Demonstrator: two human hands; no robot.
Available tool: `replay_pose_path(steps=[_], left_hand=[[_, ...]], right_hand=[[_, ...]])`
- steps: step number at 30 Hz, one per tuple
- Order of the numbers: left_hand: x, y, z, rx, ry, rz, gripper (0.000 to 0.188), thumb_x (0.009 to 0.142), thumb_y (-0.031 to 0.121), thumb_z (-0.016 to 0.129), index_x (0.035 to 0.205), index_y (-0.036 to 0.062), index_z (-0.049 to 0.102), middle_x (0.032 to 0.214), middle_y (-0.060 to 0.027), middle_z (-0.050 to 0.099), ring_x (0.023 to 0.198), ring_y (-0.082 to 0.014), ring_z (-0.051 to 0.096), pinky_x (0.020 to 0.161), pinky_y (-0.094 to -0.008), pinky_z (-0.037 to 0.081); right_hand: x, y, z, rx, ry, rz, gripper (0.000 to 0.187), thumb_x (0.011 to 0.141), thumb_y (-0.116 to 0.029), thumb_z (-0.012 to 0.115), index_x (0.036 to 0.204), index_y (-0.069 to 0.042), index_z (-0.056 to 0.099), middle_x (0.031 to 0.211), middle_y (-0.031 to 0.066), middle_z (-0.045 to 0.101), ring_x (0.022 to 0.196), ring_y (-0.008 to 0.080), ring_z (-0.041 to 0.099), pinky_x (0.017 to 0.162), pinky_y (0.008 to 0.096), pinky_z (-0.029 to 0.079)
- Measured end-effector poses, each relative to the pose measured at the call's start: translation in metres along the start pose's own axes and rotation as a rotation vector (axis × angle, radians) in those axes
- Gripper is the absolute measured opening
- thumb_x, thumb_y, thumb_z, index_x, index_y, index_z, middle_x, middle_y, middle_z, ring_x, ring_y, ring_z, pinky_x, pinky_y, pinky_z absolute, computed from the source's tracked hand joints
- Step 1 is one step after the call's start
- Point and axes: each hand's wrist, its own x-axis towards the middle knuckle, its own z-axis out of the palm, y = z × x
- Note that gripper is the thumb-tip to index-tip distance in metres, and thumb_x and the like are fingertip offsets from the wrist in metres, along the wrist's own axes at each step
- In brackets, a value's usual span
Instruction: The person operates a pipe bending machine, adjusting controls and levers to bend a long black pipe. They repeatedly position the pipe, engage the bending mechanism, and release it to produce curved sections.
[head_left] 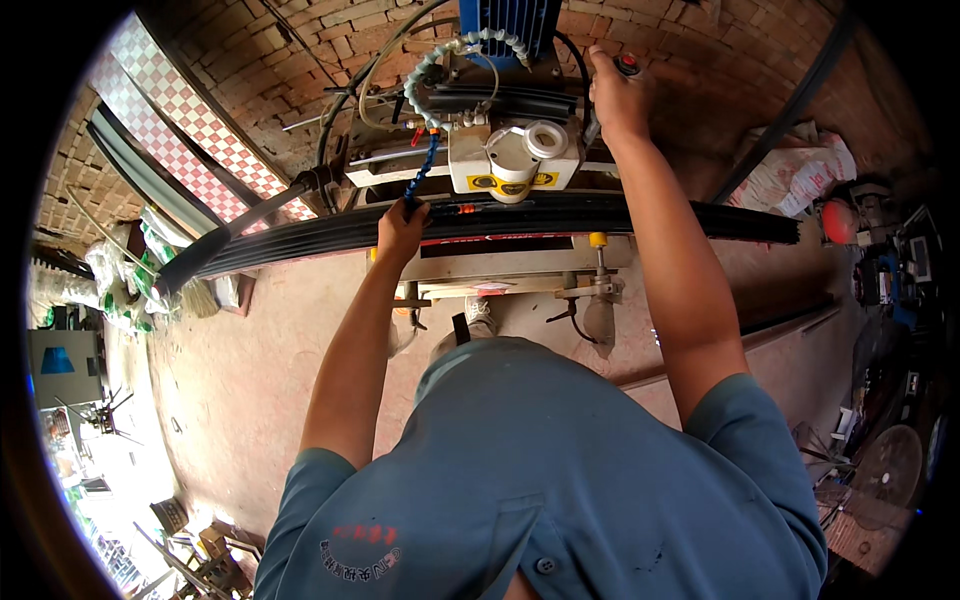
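Ahead of me stands a machine with a white housing [468,152] and a blue finned motor [508,20]. Across its front lies a bundle of long black profiles [310,236]. My left hand [402,230] is closed at the lower end of a blue segmented hose [424,165], right over the bundle; its fingertips are partly hidden. Farther off to the right, my right hand [618,98] wraps around a lever handle with a red button [627,65] on top. A white tape roll [545,140] sits on the housing.
Yellow-capped clamps [598,240] stand at the machine's front edge. A pale segmented hose [412,85] loops above the housing. Checkered panels [200,110] lean at the far left, white sacks [800,175] lie at the right, and a fan [887,478] stands at lower right.
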Motion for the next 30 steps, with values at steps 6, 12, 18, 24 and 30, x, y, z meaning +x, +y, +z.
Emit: replay_pose_path(steps=[6, 12, 18, 24, 30], left_hand=[[-0.002, 0.009, 0.001, 0.041, -0.056, -0.043, 0.020, 0.096, 0.017, 0.069, 0.105, -0.0011, 0.066, 0.087, -0.0075, 0.073, 0.081, -0.0146, 0.072, 0.074, -0.0288, 0.058], [-0.003, 0.007, 0.005, 0.008, -0.009, 0.006, 0.020, 0.094, 0.020, 0.070, 0.098, 0.0006, 0.067, 0.078, -0.0089, 0.073, 0.074, -0.0153, 0.073, 0.068, -0.0296, 0.055], [0.001, 0.000, 0.009, 0.003, -0.017, 0.003, 0.020, 0.094, 0.020, 0.071, 0.098, 0.0008, 0.067, 0.078, -0.0093, 0.073, 0.072, -0.0159, 0.072, 0.068, -0.0297, 0.055], [-0.004, 0.010, 0.010, 0.053, -0.027, -0.011, 0.020, 0.094, 0.020, 0.071, 0.098, 0.0010, 0.068, 0.078, -0.0094, 0.074, 0.074, -0.0159, 0.073, 0.068, -0.0297, 0.055], [-0.005, 0.012, 0.011, 0.040, -0.035, 0.019, 0.021, 0.094, 0.020, 0.070, 0.100, 0.0008, 0.068, 0.079, -0.0098, 0.073, 0.074, -0.0165, 0.072, 0.068, -0.0304, 0.054]], right_hand=[[-0.001, 0.000, -0.006, -0.120, 0.036, 0.042, 0.023, 0.089, -0.023, 0.074, 0.095, -0.001, 0.071, 0.089, 0.0116, 0.075, 0.084, 0.0217, 0.069, 0.080, 0.0367, 0.051], [-0.001, -0.001, -0.007, -0.067, 0.034, 0.053, 0.024, 0.088, -0.023, 0.074, 0.096, 0.000, 0.071, 0.090, 0.0121, 0.075, 0.085, 0.0222, 0.070, 0.080, 0.0368, 0.052], [0.006, 0.010, -0.008, -0.092, 0.053, 0.035, 0.024, 0.087, -0.023, 0.075, 0.093, 0.000, 0.070, 0.086, 0.0123, 0.074, 0.082, 0.0219, 0.070, 0.077, 0.0372, 0.052], [0.004, 0.005, -0.012, -0.117, 0.028, 0.040, 0.024, 0.088, -0.023, 0.074, 0.090, 0.000, 0.069, 0.084, 0.0118, 0.074, 0.080, 0.0224, 0.069, 0.076, 0.0382, 0.051], [0.005, 0.003, -0.017, -0.096, -0.010, 0.077, 0.023, 0.089, -0.024, 0.072, 0.090, -0.001, 0.069, 0.083, 0.0114, 0.073, 0.078, 0.0235, 0.068, 0.075, 0.0393, 0.050]])
